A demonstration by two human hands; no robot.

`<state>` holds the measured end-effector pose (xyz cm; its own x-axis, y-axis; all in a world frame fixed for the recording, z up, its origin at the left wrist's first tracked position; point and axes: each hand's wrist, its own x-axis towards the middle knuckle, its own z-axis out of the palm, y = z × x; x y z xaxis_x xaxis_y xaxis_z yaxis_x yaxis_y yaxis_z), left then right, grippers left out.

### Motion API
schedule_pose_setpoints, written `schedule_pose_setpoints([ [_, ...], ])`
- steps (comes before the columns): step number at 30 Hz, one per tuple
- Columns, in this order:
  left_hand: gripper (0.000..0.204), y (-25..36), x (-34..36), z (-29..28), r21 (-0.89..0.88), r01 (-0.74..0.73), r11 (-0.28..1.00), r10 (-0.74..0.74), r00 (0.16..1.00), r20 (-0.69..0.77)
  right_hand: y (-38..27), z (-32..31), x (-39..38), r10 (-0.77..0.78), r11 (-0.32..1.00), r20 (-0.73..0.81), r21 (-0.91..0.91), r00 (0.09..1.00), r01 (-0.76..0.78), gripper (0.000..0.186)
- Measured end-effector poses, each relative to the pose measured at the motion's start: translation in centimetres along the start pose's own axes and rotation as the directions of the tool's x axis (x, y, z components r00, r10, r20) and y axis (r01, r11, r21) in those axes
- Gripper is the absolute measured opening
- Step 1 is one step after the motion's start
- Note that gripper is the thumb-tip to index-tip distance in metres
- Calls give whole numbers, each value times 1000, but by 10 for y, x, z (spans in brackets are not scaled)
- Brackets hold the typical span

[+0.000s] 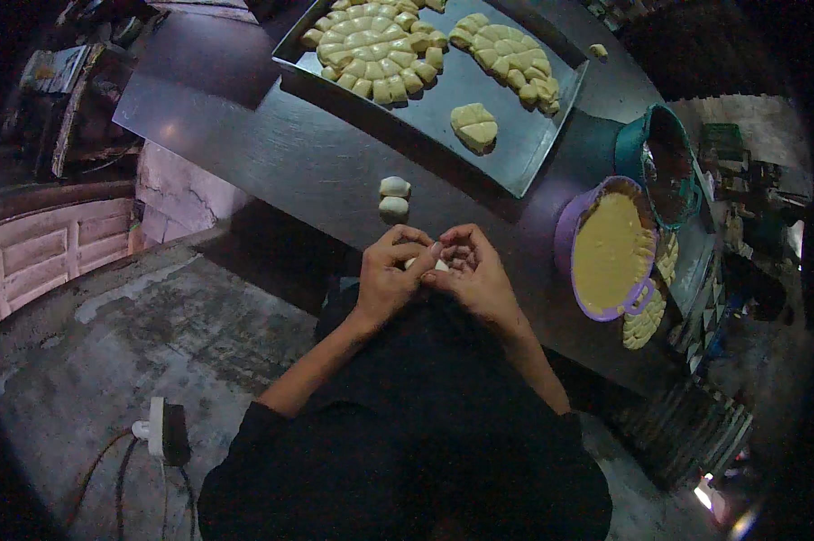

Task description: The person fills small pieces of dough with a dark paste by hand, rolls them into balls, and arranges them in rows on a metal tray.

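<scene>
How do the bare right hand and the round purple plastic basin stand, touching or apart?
Apart: the head view shows dark tabletop between the right hand and the basin.

Dim, grainy view, black around the rim.
My hands show clearly enough in muted light, while my dark sleeves lose detail in shadow; the tabletop carries a bluish sheen and a small warm glare spot, white glare burns at lower right, and the fisheye curves the pink panelling.

I find the counter smooth, glossy, possibly metal; tray at its far edge, dull metal; purple basin toward its right edge, plastic; two dough pieces smooth.
</scene>
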<state>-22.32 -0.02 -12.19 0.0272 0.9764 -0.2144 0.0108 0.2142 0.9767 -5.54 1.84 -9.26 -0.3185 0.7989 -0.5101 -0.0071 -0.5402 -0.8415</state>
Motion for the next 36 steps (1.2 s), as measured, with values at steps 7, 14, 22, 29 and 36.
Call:
schedule_pose_setpoints([
  [7, 67, -22, 62, -61, 324, -129, 937, 123, 992, 39, 46, -6, 58, -406, 765, -155, -596, 901, 243, 37],
  [14, 84, -66, 112, -74, 501, -532, 682, 295, 828, 477, 60, -5, 83, -375, 621, -50, -755, 926, 211, 64],
  [22, 82, -58, 121, -77, 471, -508, 721, 201, 804, 559, 22, -2, 91, -360, 468, 107, -839, 927, 279, 66],
  [29, 54, -42, 110, -88, 495, -439, 750, 280, 888, 364, -51, -110, 160, -558, 431, -182, -897, 810, 95, 42],
  [36, 41, -27, 96, -94, 559, -387, 734, 271, 920, 282, -38, -186, 251, -826, 145, -172, -985, 537, -92, 42],
])
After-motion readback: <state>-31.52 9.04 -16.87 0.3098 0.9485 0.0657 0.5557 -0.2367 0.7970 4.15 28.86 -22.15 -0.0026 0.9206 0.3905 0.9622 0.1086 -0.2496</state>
